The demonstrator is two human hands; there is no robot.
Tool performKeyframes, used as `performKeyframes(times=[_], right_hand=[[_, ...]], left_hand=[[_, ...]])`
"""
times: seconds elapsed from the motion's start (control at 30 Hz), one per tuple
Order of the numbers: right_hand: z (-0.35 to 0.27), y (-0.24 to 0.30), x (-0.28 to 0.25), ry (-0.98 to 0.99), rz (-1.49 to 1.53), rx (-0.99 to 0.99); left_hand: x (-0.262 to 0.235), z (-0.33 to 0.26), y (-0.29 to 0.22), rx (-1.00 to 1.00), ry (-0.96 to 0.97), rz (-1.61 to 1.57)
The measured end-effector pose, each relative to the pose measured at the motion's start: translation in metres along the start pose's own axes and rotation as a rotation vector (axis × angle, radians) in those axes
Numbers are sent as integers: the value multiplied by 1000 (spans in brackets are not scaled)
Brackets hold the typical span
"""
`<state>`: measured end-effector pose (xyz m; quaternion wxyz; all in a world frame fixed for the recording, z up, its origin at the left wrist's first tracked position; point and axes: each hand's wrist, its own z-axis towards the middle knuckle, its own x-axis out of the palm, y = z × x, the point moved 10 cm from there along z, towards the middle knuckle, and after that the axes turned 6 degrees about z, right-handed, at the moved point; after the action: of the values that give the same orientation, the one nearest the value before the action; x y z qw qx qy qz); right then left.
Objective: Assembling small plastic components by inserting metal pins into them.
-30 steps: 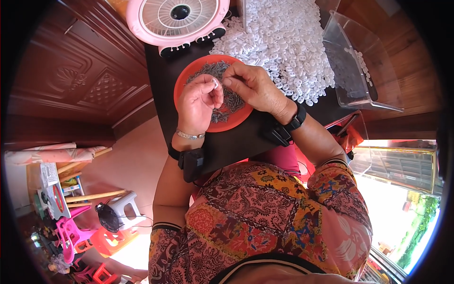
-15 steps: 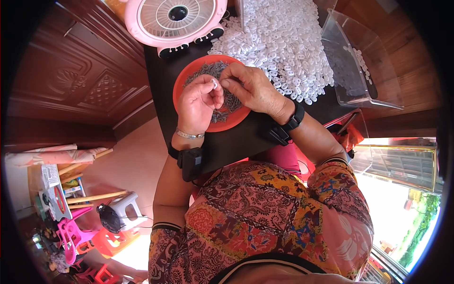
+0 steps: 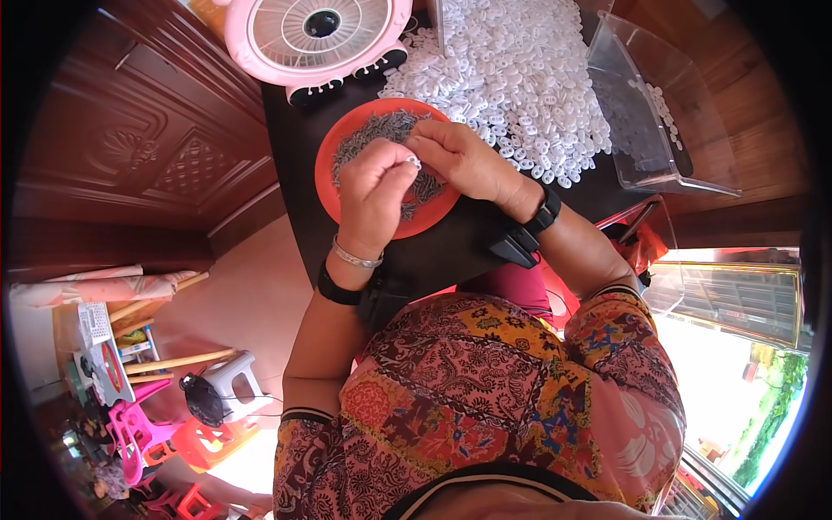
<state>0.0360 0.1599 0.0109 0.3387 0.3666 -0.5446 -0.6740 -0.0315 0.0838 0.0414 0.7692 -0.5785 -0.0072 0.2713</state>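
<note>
My left hand (image 3: 373,192) pinches a small white plastic piece (image 3: 413,161) between thumb and forefinger, above an orange-red bowl (image 3: 324,169). Close beside it, the fingertips of my right hand (image 3: 472,166) are pressed together next to the white piece. Whatever the right fingers hold is too small and too covered to make out. Many thin grey screw-like pieces (image 3: 378,128) lie in the bowl under both hands. Beyond the right hand spreads a large heap of white oval pieces with holes (image 3: 520,82), which look like the one in my left fingers.
A pink fan (image 3: 381,54) stands behind the bowl on the black table (image 3: 299,186). To the right of the heap, a clear plastic bin (image 3: 637,173) lies with several white pieces (image 3: 663,117) in it. Stools (image 3: 247,390) stand on the floor at lower left.
My left hand has turned palm-down and shifted slightly right, bringing the white piece closer to the right fingertips. The right hand has barely moved.
</note>
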Motion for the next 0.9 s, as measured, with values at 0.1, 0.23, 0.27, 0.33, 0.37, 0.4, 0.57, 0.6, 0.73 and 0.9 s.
performKeyframes(times=[0.1, 0.23, 0.27, 0.33, 0.37, 0.4, 0.57, 0.6, 0.73, 0.9], right_hand=[[-2, -7, -4, -20, 253, 191], [1, -8, -17, -55, 241, 126], [1, -6, -16, -52, 225, 116], [0, -4, -14, -33, 194, 107], [0, -2, -11, -8, 164, 100], [0, -2, -9, -8, 165, 101], [0, 5, -8, -49, -21, -3], [-1, 5, -7, -47, -21, -3], [-1, 12, -3, -19, -48, -44], [-3, 17, -2, -17, -121, -88]], left_hand=[[5, -5, -27, 217, -30, 154], [1, -3, 3, 21, -38, -58], [-4, -1, 12, -50, -61, -142], [-9, 3, 22, -127, -68, -260], [-9, 4, 23, -127, -67, -259], [-9, 5, 10, 10, -62, -144], [3, -1, -23, 246, -45, 183], [1, 0, -17, 189, -44, 163], [0, 1, 13, -16, -17, -161], [4, -1, 36, -280, -10, -510]])
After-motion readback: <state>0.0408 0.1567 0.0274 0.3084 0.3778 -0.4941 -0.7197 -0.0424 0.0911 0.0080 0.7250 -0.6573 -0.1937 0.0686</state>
